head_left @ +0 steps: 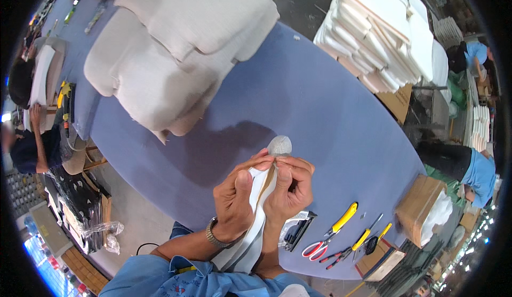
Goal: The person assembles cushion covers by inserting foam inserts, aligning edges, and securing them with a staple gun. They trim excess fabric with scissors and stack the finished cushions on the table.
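Note:
In front of my chest I hold a long white strip (256, 223) with a brown inner edge and a rounded end covered in light grey fabric (280, 145). My left hand (234, 198) pinches it just below the rounded end, from the left side. Opposite, my right hand (289, 189) has its fingers closed on the same spot, thumb up, close to the left thumb. The strip runs down between my wrists to my shirt. Its exact kind cannot be made out.
A stack of beige upholstered pads (181, 51) covers the table's (330, 137) far left. By my right forearm lie a staple gun (298, 231), a yellow-handled cutter (345, 218), red-handled scissors (316, 248) and pliers (356, 244). White panels (378, 30) are piled far right. Other people work at both sides.

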`<action>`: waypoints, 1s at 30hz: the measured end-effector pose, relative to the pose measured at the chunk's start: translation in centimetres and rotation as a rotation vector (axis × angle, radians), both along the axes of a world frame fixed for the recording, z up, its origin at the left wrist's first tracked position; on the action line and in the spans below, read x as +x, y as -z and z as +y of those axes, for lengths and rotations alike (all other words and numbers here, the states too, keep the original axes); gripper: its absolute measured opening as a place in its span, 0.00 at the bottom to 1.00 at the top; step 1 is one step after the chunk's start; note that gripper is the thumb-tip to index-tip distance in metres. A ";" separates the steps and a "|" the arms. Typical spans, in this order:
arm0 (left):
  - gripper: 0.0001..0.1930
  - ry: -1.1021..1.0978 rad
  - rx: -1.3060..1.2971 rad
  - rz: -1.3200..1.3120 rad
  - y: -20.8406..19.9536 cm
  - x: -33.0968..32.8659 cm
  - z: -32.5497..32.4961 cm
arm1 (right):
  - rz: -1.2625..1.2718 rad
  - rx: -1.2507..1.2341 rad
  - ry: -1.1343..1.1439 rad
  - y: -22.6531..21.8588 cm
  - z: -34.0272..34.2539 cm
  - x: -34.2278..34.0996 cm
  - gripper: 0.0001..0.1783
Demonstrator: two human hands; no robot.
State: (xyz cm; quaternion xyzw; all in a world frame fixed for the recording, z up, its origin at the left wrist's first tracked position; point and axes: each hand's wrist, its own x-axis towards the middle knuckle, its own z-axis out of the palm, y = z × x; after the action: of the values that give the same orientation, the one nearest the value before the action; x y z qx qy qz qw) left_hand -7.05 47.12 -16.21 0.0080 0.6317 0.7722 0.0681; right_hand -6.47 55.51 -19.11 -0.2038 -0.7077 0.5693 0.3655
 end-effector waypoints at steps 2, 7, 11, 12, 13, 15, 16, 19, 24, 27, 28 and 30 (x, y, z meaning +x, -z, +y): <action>0.26 0.039 -0.025 0.044 0.0 0.5 -0.3 | 0.021 -0.018 0.003 -0.3 0.1 0.8 0.08; 0.27 0.073 0.000 0.087 0.0 1.5 -0.9 | 0.141 -0.143 -0.035 -0.1 0.3 2.3 0.14; 0.28 0.119 0.032 0.106 -0.5 2.4 -1.0 | 0.242 -0.185 -0.050 -0.2 0.4 3.4 0.14; 0.28 0.129 0.039 0.114 -0.5 2.7 -1.0 | 0.259 -0.172 -0.059 -0.2 0.4 3.7 0.14; 0.28 0.136 0.015 0.118 -0.5 2.8 -1.1 | 0.273 -0.179 -0.057 -0.1 0.4 3.8 0.14; 0.29 0.156 -0.031 0.131 -0.6 2.7 -1.0 | 0.305 -0.188 -0.049 0.2 0.5 3.7 0.14; 0.29 0.168 -0.046 0.144 -0.5 2.7 -1.0 | 0.296 -0.182 -0.051 0.3 0.6 3.8 0.15; 0.28 0.205 -0.081 0.174 -0.1 2.8 -1.3 | 0.284 -0.169 -0.052 0.7 0.7 4.2 0.16; 0.25 0.398 -0.084 0.113 0.0 1.5 -0.9 | 0.229 -0.185 -0.009 1.1 2.1 4.3 0.17; 0.21 0.655 0.754 -0.400 3.1 -2.1 -1.5 | 0.258 -0.233 0.029 2.4 3.3 5.0 0.17; 0.19 0.603 0.625 -0.329 3.5 -2.7 -0.4 | 0.251 -0.251 0.021 2.3 3.4 5.1 0.17; 0.20 0.491 0.368 -0.161 3.8 -4.0 2.6 | 0.240 -0.224 0.018 2.3 3.7 5.1 0.17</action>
State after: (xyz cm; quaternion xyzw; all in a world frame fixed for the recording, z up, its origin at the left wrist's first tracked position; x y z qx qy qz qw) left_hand -11.10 49.68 -20.05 0.1114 0.4533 0.8320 0.2998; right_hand -1.35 59.20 -21.37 -0.1800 -0.5893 0.6615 0.4274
